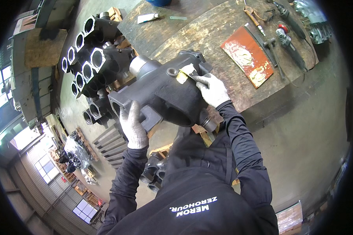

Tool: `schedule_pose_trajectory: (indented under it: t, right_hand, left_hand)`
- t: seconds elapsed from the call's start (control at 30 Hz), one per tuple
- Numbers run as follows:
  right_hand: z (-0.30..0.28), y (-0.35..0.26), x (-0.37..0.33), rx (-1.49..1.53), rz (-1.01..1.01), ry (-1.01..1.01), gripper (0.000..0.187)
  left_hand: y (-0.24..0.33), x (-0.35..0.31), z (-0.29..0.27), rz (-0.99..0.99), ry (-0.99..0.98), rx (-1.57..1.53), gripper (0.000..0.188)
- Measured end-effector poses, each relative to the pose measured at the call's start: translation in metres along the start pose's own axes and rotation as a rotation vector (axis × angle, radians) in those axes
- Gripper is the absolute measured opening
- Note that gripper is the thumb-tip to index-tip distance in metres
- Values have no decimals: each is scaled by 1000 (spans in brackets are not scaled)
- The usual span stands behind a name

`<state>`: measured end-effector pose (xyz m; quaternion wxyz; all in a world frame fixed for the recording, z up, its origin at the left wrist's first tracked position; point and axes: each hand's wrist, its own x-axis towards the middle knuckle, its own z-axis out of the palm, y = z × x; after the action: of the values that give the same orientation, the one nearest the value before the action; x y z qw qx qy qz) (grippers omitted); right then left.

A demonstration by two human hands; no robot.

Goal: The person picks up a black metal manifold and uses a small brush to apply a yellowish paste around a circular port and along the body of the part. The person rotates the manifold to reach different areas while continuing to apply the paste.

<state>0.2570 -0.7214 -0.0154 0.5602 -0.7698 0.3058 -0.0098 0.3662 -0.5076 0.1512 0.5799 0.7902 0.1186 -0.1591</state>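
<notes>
My right hand (212, 90) grips a spreader (194, 74) at the yellow paste (181, 78) on the black casting (164, 92), centre frame; my left hand (132, 126) rests on its flange (123, 97), grip unclear. Low-angle, even strokes should work best.

The cast housing (166, 90) sits at the near left edge of the bench (208, 33), the left grip (133, 127) at its left end, the putty knife (194, 77) in the right grip (213, 90) over its right side. On the bench, right of the housing, lies a putty board (258, 55); right of that, a hammer (277, 62), then an angle grinder (292, 50). A tube (146, 18) lies far left. Stacked castings (121, 58) stand left of the bench.
</notes>
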Motion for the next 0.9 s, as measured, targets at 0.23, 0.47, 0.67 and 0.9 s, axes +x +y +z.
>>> schedule_pose_trajectory:
  t: [0.23,0.47,0.67,0.9]
  right_hand:
    - [-2,4,0,48,-4,-88,24]
    - [-5,-4,-4,45,-29,-114,23]
    - [-3,-22,-14,-10,17,-114,23]
    - [6,-60,-34,-30,61,-88,24]
  left_hand:
    - [-5,5,-5,7,24,-24,28]
    - [-3,5,-9,-12,7,-26,29]
    - [-9,10,-13,-10,10,-36,31]
    - [-11,8,-13,-6,-17,-74,39]
